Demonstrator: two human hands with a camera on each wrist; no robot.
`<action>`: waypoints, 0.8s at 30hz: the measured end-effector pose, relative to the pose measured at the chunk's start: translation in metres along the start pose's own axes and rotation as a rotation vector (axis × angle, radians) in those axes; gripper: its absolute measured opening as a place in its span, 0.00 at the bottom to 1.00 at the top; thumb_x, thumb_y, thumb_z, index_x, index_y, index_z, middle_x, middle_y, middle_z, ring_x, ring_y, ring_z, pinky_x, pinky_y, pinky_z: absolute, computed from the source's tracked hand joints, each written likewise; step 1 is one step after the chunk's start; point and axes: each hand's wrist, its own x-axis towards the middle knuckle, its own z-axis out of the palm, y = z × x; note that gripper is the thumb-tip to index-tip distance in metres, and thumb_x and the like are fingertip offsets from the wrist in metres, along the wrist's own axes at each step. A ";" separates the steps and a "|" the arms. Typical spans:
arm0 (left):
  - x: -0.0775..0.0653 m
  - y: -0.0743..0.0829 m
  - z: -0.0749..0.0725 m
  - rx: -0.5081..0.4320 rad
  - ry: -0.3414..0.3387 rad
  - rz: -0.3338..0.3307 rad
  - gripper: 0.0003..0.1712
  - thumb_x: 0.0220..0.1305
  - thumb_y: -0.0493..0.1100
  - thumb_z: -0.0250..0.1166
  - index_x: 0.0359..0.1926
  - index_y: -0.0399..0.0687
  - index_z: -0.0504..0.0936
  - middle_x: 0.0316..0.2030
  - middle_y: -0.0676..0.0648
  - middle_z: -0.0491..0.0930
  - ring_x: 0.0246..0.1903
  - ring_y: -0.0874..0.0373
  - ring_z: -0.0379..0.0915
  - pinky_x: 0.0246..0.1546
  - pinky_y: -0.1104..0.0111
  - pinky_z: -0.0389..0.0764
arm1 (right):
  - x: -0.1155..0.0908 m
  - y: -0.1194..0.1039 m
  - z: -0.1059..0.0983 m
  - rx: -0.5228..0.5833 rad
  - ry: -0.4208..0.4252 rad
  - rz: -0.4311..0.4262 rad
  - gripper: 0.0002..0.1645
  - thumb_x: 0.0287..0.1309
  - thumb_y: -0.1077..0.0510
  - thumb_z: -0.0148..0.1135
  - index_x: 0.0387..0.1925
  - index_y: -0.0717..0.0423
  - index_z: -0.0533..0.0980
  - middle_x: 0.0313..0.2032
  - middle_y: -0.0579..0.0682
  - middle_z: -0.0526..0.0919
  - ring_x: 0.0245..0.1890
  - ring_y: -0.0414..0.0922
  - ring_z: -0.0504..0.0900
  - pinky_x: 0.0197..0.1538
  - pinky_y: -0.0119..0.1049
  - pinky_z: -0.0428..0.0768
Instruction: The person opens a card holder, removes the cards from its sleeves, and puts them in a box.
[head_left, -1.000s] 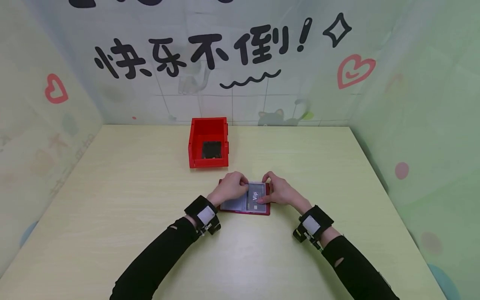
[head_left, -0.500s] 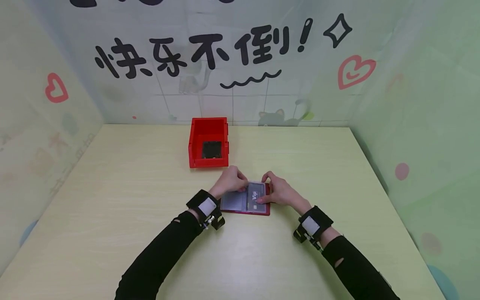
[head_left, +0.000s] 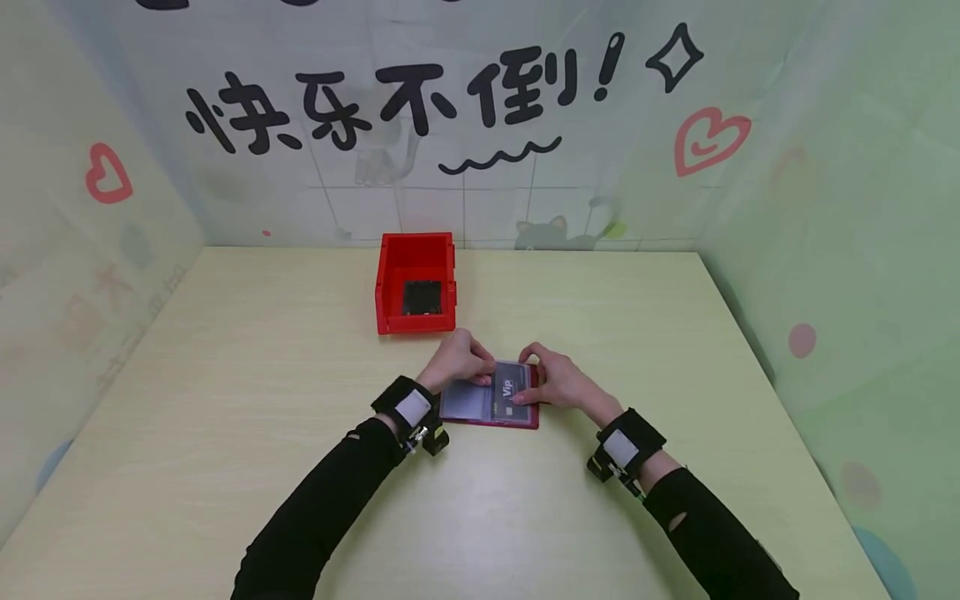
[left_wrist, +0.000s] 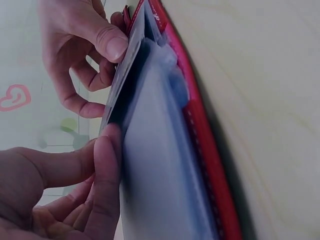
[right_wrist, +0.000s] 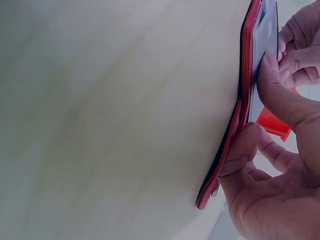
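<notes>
An open red card holder (head_left: 535, 412) lies on the table with clear plastic sleeves (head_left: 467, 402). Its right half holds a dark grey card (head_left: 504, 408) lettered "Vip". At the far edge, near the fold, my left hand (head_left: 456, 357) pinches the rim of the clear sleeve between thumb and index finger. My right hand (head_left: 564, 383) grips the card from the right, the thumb flat on its face and the index finger bent over its far edge. In the left wrist view, the sleeves stand slightly raised from the red cover (left_wrist: 207, 150). Other right fingers curl beside the cover (right_wrist: 246, 65) in the right wrist view.
Behind my left hand stands a red bin (head_left: 416, 325) with a dark square object (head_left: 422, 297) inside. The pale wooden table (head_left: 225, 375) reaches back to a printed cloth wall (head_left: 315, 217), with more cloth walls on both sides.
My left hand has shifted away from me, off the left half of the card holder, to the far edge by the fold. My right hand and the card have moved slightly left.
</notes>
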 end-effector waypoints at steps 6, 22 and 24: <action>0.000 -0.003 -0.003 -0.039 -0.004 -0.014 0.11 0.65 0.35 0.68 0.45 0.31 0.87 0.37 0.36 0.87 0.21 0.59 0.83 0.28 0.75 0.82 | 0.000 -0.001 -0.001 -0.001 -0.005 0.008 0.35 0.53 0.51 0.77 0.56 0.54 0.68 0.36 0.55 0.78 0.36 0.47 0.74 0.37 0.33 0.70; -0.009 -0.006 0.003 0.027 0.021 0.042 0.25 0.59 0.39 0.74 0.56 0.36 0.80 0.37 0.39 0.85 0.21 0.58 0.80 0.28 0.73 0.81 | -0.001 -0.001 -0.001 0.012 -0.004 0.021 0.34 0.52 0.51 0.77 0.55 0.53 0.67 0.39 0.55 0.78 0.39 0.47 0.75 0.38 0.34 0.71; -0.009 -0.009 0.003 0.009 0.019 0.039 0.24 0.59 0.39 0.73 0.56 0.36 0.80 0.38 0.39 0.85 0.20 0.59 0.79 0.27 0.74 0.81 | -0.001 -0.002 0.000 0.014 -0.005 0.022 0.34 0.52 0.51 0.77 0.55 0.53 0.67 0.38 0.55 0.78 0.39 0.47 0.75 0.38 0.34 0.71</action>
